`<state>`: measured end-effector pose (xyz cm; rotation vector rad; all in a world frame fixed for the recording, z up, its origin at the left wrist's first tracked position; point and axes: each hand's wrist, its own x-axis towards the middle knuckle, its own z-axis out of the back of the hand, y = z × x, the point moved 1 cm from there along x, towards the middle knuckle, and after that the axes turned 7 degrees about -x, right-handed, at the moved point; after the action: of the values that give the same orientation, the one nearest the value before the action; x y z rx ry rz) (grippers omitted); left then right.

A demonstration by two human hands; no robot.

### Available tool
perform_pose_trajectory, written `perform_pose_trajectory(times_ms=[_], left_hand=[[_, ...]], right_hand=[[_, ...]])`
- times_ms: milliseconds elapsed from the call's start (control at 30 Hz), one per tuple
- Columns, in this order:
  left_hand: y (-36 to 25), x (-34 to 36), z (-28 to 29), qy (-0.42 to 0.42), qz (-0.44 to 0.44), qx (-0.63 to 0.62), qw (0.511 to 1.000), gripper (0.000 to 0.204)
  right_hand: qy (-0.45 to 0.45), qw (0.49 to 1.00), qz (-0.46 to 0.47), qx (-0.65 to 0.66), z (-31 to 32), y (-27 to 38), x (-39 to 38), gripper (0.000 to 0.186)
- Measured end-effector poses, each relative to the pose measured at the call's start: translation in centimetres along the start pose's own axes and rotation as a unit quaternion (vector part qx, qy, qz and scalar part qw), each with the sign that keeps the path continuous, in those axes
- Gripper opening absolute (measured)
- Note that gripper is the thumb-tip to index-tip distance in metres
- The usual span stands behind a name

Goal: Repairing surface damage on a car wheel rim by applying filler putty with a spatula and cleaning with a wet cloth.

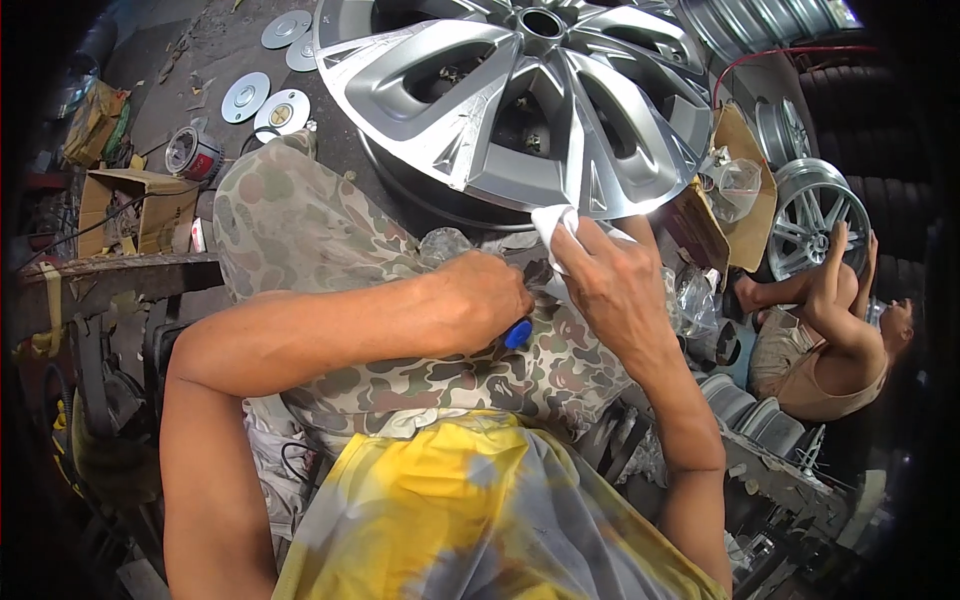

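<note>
A large silver alloy wheel (617, 135) with angular spokes lies face up ahead of me, on a dark round base (400, 185). My left hand (470, 300) is closed around a tool with a blue handle (517, 334), over my camouflage-covered lap; the tool's far end is hard to make out. My right hand (600, 275) grips a white cloth (550, 225) at the wheel's near edge, just below the spokes.
Several metal discs (243, 95) and a tin (190, 153) lie left, near a cardboard box (135, 213). At right are an open carton (745, 235), more wheels (808, 215) and another person (830, 340) sitting with hands on a wheel. Stacked tires (880, 130) stand behind.
</note>
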<state>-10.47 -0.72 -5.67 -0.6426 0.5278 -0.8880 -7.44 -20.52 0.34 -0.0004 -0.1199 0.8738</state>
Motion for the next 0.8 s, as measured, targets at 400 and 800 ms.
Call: perform_pose_trajectory(times_ms=[400,800], left_hand=[[0.4,-0.6,-0.7,-0.055,-0.058,0.023,0.997,0.032],[0.7,-0.6,-1.3,-0.119,-0.105,0.032,0.987,0.020]], right_hand=[[0.006,1.000,-0.012,0.021,-0.7,0.2,0.1,0.041],[0.010,0.999,-0.013,0.028,-0.9,0.7,0.6,0.036]])
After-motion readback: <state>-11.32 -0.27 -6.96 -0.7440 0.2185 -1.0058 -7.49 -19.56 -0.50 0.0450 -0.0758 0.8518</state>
